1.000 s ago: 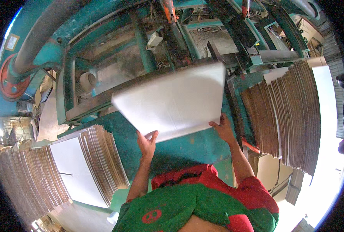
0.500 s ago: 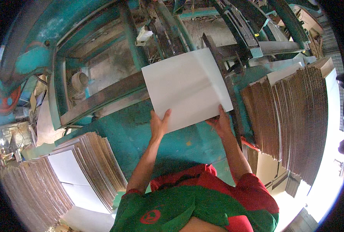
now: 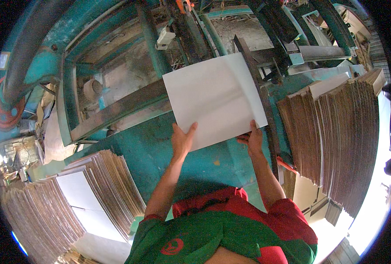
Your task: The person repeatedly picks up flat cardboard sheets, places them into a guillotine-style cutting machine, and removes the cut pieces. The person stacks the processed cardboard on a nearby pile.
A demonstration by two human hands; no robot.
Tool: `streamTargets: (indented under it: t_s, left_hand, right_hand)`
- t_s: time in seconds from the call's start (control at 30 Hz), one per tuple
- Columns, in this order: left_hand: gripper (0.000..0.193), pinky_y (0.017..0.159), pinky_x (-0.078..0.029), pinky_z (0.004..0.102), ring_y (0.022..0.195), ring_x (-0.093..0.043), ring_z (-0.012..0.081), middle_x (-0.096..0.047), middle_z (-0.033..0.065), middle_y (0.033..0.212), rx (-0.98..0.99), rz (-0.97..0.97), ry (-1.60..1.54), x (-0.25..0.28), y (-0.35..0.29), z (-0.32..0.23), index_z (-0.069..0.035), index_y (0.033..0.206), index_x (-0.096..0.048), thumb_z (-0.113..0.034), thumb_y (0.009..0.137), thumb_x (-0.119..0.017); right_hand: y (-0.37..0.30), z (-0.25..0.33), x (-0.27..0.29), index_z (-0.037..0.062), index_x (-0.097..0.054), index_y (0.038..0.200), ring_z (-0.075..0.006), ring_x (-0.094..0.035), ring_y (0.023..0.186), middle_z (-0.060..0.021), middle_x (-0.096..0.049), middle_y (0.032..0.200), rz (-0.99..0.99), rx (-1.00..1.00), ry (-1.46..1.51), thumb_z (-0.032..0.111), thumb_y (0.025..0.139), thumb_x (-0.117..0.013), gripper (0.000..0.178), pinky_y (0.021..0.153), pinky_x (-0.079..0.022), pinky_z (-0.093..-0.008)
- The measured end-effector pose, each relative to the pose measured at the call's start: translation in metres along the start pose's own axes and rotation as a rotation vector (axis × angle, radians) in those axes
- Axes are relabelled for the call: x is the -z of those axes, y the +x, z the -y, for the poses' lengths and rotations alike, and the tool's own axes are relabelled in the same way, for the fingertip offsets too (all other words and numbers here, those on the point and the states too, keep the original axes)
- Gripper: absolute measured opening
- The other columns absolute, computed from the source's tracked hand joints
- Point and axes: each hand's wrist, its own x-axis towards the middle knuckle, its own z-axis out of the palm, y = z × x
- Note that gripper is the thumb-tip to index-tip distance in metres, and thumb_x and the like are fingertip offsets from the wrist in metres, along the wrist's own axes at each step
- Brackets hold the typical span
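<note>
The left hand [image 3: 183, 140] is pointing up the frame from a forearm slanting in from lower centre, its thumb lying on the face of the white sheet [image 3: 215, 99] and its fingers spreading apart from the thumb at the lower left corner. They are holding that corner, the gap looking no wider than the sheet needs underneath (the hidden fingertips I cannot tell). The right hand [image 3: 255, 143] is angling up and slightly left, gripping near the lower right corner with one digit on top and the others curling below the near edge.

The sheet is sitting at frame centre, over the teal table [image 3: 217, 165] and beside the dark metal bar [image 3: 272, 147]. Its side edges are leaning toward the upper left, its near edge rising rightward; it is looking almost square, so I cannot tell its long axis.
</note>
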Motion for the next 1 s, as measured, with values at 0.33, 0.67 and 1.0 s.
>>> streamTargets:
  t_s: [0.33,0.67,1.0]
  left_hand:
    - [0.08,0.094,-0.046,0.0427,0.109,-0.06,0.0391,-0.059,0.0287,0.117,-0.017,0.056,0.03,0.018,0.141,-0.03,0.009,0.118,-0.044,-0.053,0.076,-0.073]
    - [0.074,0.102,-0.04,0.0394,0.118,-0.054,0.0308,-0.056,0.0209,0.129,-0.102,0.149,-0.081,0.011,0.205,-0.001,0.006,0.131,-0.05,-0.047,0.082,-0.07]
    - [0.067,0.097,-0.044,0.0401,0.11,-0.058,0.0297,-0.058,0.0201,0.126,-0.109,0.212,-0.145,0.043,0.14,-0.007,0.008,0.131,-0.047,-0.038,0.087,-0.069]
  right_hand:
    - [0.084,0.071,-0.079,-0.0008,-0.051,0.119,-0.0274,-0.069,0.067,-0.0163,-0.066,0.09,0.138,-0.005,0.023,0.052,0.095,-0.047,0.058,0.054,-0.058,-0.0398]
    - [0.113,0.073,-0.109,-0.005,-0.054,0.115,-0.0296,-0.069,0.068,-0.0208,-0.066,0.092,0.164,0.213,-0.264,0.05,0.097,-0.042,0.059,0.059,-0.059,-0.044]
    - [0.071,0.03,-0.103,-0.0068,-0.061,0.096,-0.0231,-0.066,0.051,-0.0157,-0.066,0.073,-0.097,0.166,-0.049,0.049,0.091,-0.057,0.056,0.044,-0.055,-0.0372]
